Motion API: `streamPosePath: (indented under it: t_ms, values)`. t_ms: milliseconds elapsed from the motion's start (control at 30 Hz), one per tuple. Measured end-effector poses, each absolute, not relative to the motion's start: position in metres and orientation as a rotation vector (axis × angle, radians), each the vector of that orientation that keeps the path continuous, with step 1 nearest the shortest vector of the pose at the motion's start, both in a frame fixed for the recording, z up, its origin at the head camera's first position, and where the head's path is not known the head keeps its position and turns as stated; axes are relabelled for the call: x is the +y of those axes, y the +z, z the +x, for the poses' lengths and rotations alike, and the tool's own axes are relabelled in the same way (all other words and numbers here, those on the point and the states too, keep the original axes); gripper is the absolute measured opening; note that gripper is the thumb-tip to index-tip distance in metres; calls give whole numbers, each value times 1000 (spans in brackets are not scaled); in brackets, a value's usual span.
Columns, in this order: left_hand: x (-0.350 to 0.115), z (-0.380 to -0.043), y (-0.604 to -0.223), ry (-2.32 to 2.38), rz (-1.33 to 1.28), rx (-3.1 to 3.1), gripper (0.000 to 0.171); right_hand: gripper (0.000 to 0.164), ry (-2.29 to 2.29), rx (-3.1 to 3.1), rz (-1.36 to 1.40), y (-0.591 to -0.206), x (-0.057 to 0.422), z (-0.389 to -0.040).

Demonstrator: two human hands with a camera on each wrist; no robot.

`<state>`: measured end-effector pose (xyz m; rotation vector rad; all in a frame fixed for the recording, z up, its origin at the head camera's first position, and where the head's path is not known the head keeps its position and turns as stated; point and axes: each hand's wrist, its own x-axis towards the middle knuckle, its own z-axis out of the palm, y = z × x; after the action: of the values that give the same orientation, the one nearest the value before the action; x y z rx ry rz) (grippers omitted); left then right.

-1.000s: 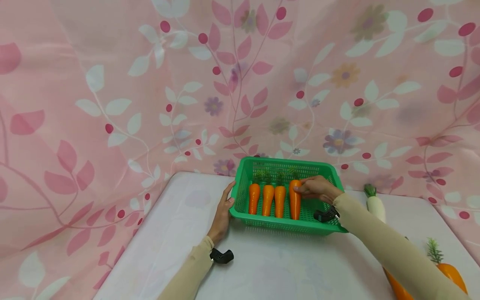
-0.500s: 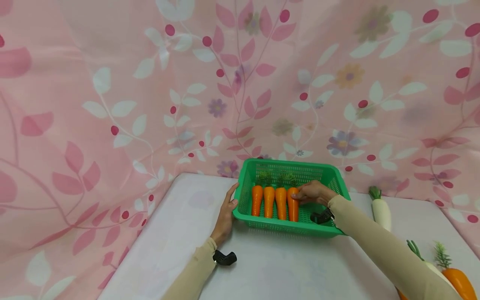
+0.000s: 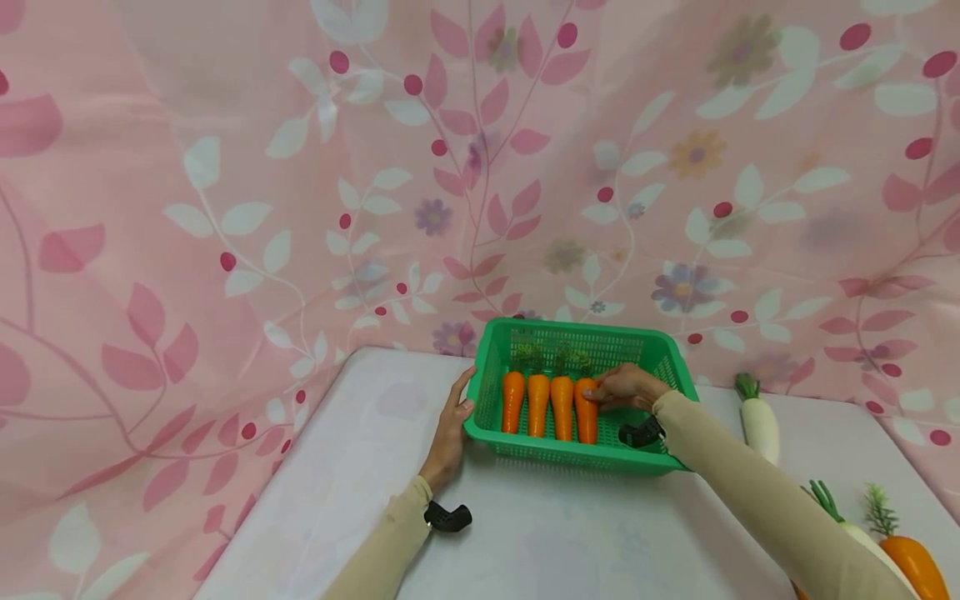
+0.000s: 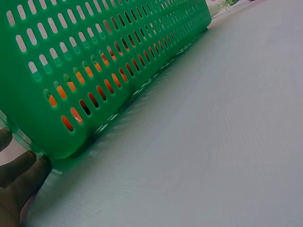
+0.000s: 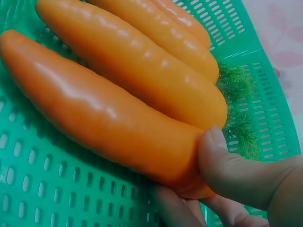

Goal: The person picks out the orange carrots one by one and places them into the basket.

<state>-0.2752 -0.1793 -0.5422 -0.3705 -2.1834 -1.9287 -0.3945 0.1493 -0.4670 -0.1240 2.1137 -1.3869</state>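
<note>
In the head view a green plastic basket (image 3: 570,450) sits on the table with several orange carrots lying side by side in it. My right hand (image 3: 628,387) reaches inside and pinches the thick top end of the rightmost carrot (image 3: 587,417). The right wrist view shows the thumb (image 5: 215,146) on top of that carrot (image 5: 104,113) and fingers beneath it. Beside it lies another carrot (image 5: 137,61), its feathery green leaves towards the basket wall. My left hand (image 3: 448,433) rests against the basket's left end, fingers extended; only some fingertips show in the left wrist view.
To the right of the basket lies a white radish (image 3: 761,425). Nearer, a second radish (image 3: 862,542) and another carrot (image 3: 915,567) lie by the right sleeve, which partly covers things there. A pink floral cloth (image 3: 375,167) hangs behind the table (image 3: 585,533).
My right hand has brought the rightmost carrot left and down, close against the others in the basket. The left hand stays at the basket's end. The head view has shifted slightly.
</note>
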Motion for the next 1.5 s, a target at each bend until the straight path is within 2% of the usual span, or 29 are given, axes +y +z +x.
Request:
streamPosePath:
  t_ms: [367, 1000, 1233, 1500]
  values:
    - [-179, -275, -543, -1935, -366, -2193, 57, 63, -1374, 2165, -92, -466, 150, -391]
    - [-180, -274, -546, -1960, -362, -2202, 57, 72, -1188, 2279, -139, -459, 153, -388]
    - [-181, -275, -544, -1958, -358, -2188, 58, 72, -1116, 2343, -232, -446, 157, -382]
    - [-180, -275, -543, -1935, -344, -2193, 57, 67, -1111, 2392, -359, -419, 184, -375]
